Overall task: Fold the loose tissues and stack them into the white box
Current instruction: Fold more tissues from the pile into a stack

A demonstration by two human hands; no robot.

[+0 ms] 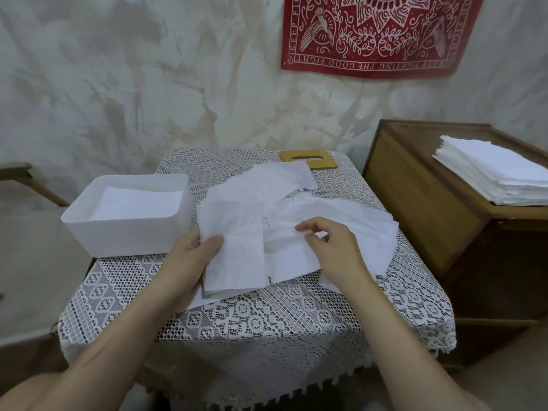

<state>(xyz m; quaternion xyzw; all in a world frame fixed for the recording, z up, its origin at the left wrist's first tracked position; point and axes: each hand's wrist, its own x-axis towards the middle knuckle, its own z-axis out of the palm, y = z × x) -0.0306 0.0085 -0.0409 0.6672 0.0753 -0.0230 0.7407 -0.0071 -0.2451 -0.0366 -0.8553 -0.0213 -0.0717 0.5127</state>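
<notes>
A heap of loose white tissues [296,203] lies in the middle of a small table under a lace cloth [267,315]. My left hand [192,256] grips the left edge of a folded tissue [237,247], thumb on top, at the heap's near left. My right hand [329,244] hovers over the crumpled tissues on the right, fingers loosely curled, fingertips close to a tissue; whether it pinches one is unclear. The white box [98,229] stands at the table's left edge with folded tissue [136,203] lying flat inside it.
A wooden lid with a slot [308,160] lies at the table's back edge. A wooden cabinet [421,203] stands to the right, with a tall stack of white tissues [489,173] on top. A red patterned cloth [376,34] hangs on the wall.
</notes>
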